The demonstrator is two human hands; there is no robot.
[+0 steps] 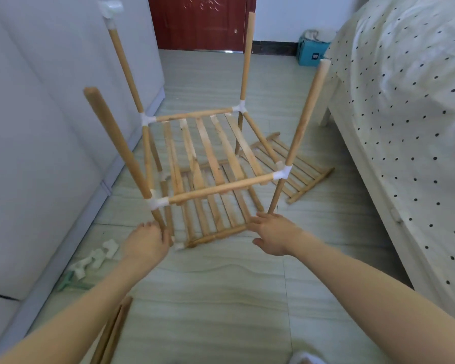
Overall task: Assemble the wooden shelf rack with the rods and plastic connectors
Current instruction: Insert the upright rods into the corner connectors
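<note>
While the half-built rack [200,158] stood on the tiled floor between a grey cabinet [50,127] and the bed [405,127], its four upper rods leaned outward, only one capped; a nudge could likely have pulled them from their white connectors. The left hand [147,241] curled around the near-left leg at its foot. The right hand [269,236] lay open by the bottom shelf [216,219]. A spare slatted shelf [297,169] behind and loose connectors [97,256] beside the cabinet crowded the footing.
</note>
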